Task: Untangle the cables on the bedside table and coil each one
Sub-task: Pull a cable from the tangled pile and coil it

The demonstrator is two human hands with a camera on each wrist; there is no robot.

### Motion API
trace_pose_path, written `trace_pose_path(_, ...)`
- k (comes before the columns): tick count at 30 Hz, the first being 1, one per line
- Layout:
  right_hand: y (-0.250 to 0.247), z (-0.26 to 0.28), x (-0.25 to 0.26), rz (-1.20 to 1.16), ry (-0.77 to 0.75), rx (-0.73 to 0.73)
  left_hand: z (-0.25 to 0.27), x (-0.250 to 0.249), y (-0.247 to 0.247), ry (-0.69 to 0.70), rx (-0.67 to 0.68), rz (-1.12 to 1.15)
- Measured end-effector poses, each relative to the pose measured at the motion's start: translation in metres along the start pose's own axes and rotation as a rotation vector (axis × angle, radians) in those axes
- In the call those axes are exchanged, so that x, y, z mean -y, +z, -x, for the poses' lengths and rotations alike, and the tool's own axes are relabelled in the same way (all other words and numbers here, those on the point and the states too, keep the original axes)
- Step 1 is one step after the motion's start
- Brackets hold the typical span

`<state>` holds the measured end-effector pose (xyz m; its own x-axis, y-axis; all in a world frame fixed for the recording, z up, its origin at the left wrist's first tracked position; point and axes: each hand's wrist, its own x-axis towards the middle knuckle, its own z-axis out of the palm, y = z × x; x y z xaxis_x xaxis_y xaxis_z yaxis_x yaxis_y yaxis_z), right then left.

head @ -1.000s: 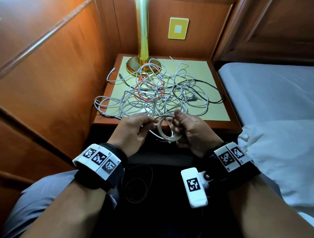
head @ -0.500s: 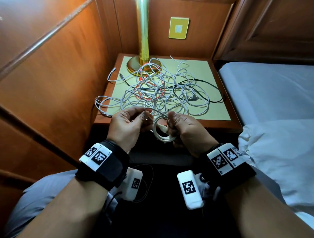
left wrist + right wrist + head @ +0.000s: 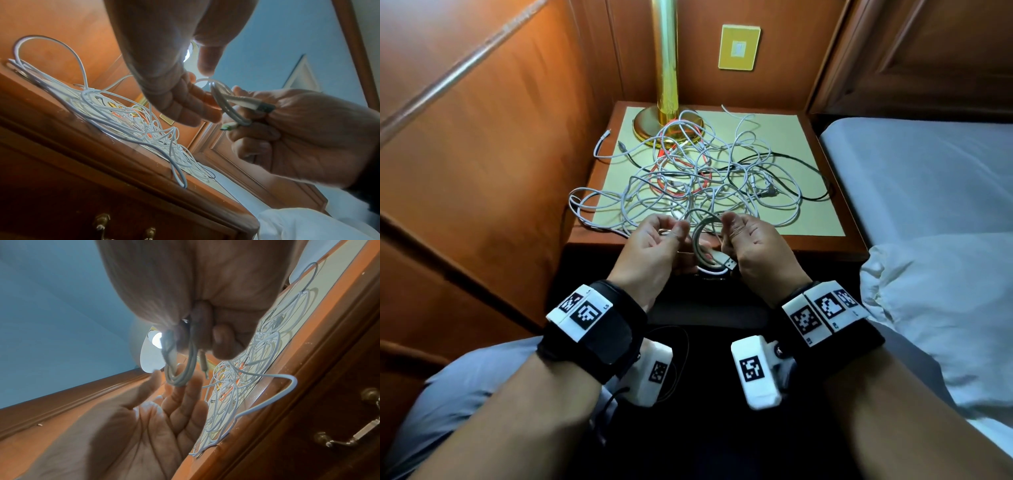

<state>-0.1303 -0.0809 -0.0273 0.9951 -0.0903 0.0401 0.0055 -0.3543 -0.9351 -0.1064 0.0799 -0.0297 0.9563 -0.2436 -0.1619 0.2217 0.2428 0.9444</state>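
The right hand [image 3: 753, 246] clenches 1 small white cable coil [image 3: 179, 379], its USB plug [image 3: 726, 263] jutting toward the wrist. The left hand [image 3: 654, 246] is loose-fingered, fingertips touching the coil. Both hover at the near edge of the bedside table [image 3: 822, 241], where the cable tangle [image 3: 705, 178] lies.

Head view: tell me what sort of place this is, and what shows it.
Most likely a bedroom, perhaps in a hotel: a bed with white sheets stands right beside a wooden bedside table, a brass lamp stands on that table, and the walls are wood-panelled.
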Motion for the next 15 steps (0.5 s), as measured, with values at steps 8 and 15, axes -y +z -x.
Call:
trace_pose_path(8,0.006,-0.003,-0.002,-0.046,0.001,-0.032,0.005,-0.006,-0.001,-0.063,0.144,0.055)
trace_pose_path(15,0.008,0.0,0.001,0.058,-0.078,-0.08,0.004,-0.008,0.001,-0.117,0.138,0.067)
